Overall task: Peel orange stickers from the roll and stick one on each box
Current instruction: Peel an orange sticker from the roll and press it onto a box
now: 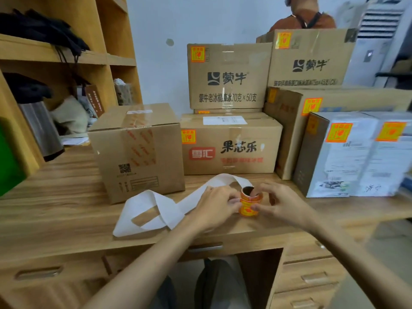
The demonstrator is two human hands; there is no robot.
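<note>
A small roll of orange stickers (249,204) stands upright on the wooden desk (66,210) near its front edge. My left hand (217,205) pinches the roll's left side. My right hand (282,202) holds its right side with thumb and fingertips. A long white backing strip (153,208) trails from the roll to the left across the desk. A plain cardboard box (138,150) at the left shows no orange sticker on the sides I see. The other boxes (229,146) behind and to the right each carry an orange sticker.
Wooden shelves (66,56) with dark bags and a metal flask stand at the left. Stacked cartons (229,76) line the wall. White-wrapped boxes (356,155) sit at the right. A person (305,16) stands behind the cartons. Desk drawers (307,277) lie below.
</note>
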